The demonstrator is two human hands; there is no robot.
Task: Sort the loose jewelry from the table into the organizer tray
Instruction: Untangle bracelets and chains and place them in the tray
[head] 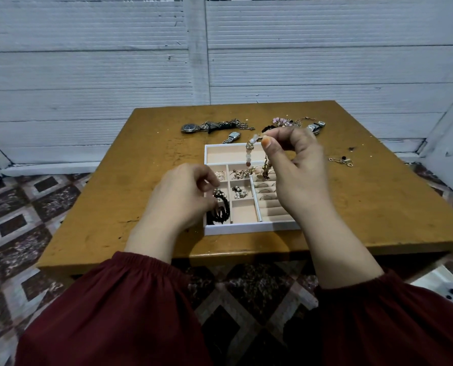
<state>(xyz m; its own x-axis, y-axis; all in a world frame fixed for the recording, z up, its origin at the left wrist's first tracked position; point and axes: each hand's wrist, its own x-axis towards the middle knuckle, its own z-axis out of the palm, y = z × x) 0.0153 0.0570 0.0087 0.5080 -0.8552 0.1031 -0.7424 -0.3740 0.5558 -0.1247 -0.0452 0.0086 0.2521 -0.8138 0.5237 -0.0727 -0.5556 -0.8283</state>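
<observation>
Roughly halfway, I'd judge: the organizer tray point(246, 230) on the table point(109, 180) already holds rings point(266, 191), pearl pieces point(239, 193) and black beads point(221, 212), which the left grip point(183, 196) pinches in the near-left compartment. The right grip point(299, 175) pinches a beaded strand point(249, 157) dangling over the tray's middle, not yet laid down. Beyond the tray wait two watches point(191, 128), a tangled pile point(283, 122) and a small chain point(343, 161).

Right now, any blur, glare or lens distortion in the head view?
Head view: dim flat light, no glare on the brown wooden table; wide-angle bowing in the white wall planks; pink-and-white beaded bracelet smeared where the right hand pinches it; white compartment tray reads sharp.
</observation>
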